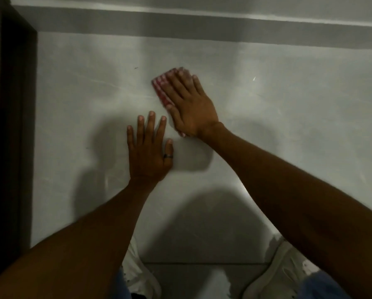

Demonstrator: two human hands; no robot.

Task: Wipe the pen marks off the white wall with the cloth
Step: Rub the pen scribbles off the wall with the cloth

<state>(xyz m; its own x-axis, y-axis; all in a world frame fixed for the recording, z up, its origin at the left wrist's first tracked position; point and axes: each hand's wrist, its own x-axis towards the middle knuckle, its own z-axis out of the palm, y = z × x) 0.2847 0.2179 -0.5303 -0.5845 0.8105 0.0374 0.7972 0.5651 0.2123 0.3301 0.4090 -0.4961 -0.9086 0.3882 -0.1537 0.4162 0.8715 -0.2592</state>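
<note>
The white wall [288,117] fills most of the head view. My right hand [190,108] lies flat on a red-and-white checked cloth [162,89] and presses it against the wall; most of the cloth is hidden under the palm. My left hand [149,147] rests flat on the wall below and left of it, fingers spread, holding nothing, with a dark ring on one finger. A small dark pen mark [136,67] shows up and left of the cloth. A faint pale scuff [254,78] sits to the right.
A dark door frame [12,126] runs down the left edge. A grey band [202,26] crosses the wall near the top. Below, grey floor tiles [202,275] and my two white shoes [288,268] show at the wall's foot.
</note>
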